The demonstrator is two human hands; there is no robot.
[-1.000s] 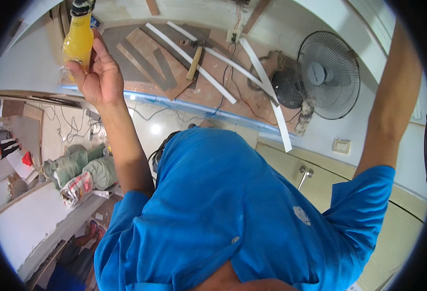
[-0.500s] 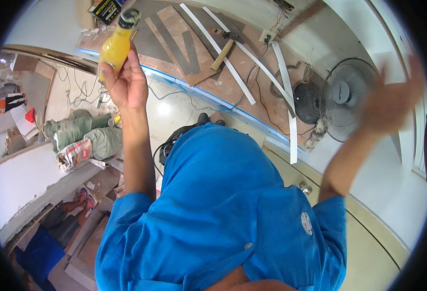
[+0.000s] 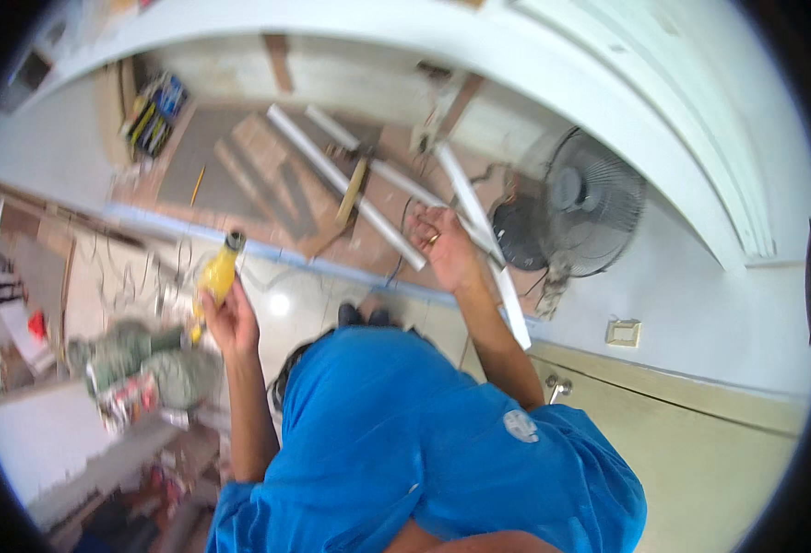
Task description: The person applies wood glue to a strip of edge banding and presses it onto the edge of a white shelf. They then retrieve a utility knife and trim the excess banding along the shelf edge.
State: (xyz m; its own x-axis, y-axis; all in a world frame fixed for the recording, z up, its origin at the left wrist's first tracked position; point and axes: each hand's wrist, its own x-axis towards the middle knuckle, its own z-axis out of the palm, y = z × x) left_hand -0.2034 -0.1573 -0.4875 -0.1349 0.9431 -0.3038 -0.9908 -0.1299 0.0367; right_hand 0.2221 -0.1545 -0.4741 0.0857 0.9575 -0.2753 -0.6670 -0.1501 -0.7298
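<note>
A small glass bottle point(image 3: 217, 269) with yellow contents and a dark neck is in my left hand point(image 3: 232, 323), fingers wrapped round its lower part, tilted slightly right. My right hand point(image 3: 444, 249) hangs in front of the white strips point(image 3: 467, 195), palm turned up and fingers loosely bent and apart; a gold ring shows on one finger. I see nothing held in it. Behind it, a hammer point(image 3: 351, 192) lies across a white strip on the brown work surface point(image 3: 267, 217). A pencil point(image 3: 198, 184) lies further left on that surface.
A black fan point(image 3: 594, 203) stands at the surface's right end. Cut brown boards point(image 3: 267, 184) lie at the back left, with a box point(image 3: 152, 129) beyond. Stuffed sacks point(image 3: 179, 376) and loose cables are on the left. A cabinet with a knob point(image 3: 562, 388) is close on my right.
My right hand has come down and left from beside the fan to the strips. My left hand has lowered the bottle. The view has tilted up, showing more wall.
</note>
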